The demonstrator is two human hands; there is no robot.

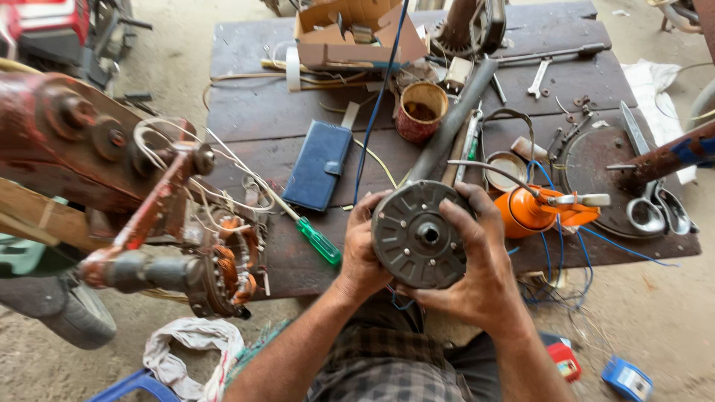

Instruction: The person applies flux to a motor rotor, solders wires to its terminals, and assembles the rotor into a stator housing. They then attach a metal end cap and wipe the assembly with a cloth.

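Both my hands hold a round dark-grey metal motor housing (417, 234) with a central bore, just above the near edge of a worn wooden bench (253, 119). My left hand (361, 249) grips its left rim. My right hand (477, 268) wraps over its right side and underneath. Blue wires (551, 286) trail from beneath it. A stator with copper windings (227, 268) sits on a rusty winding rig (89, 149) to my left.
On the bench lie a green-handled screwdriver (316, 238), a blue wallet (319, 165), an orange oil can (532, 208), a rusty tin (419, 112), a cardboard box (350, 33), scissors (644, 201), a spanner (538, 78) and a round metal plate (596, 167). A rag (190, 350) lies on the floor.
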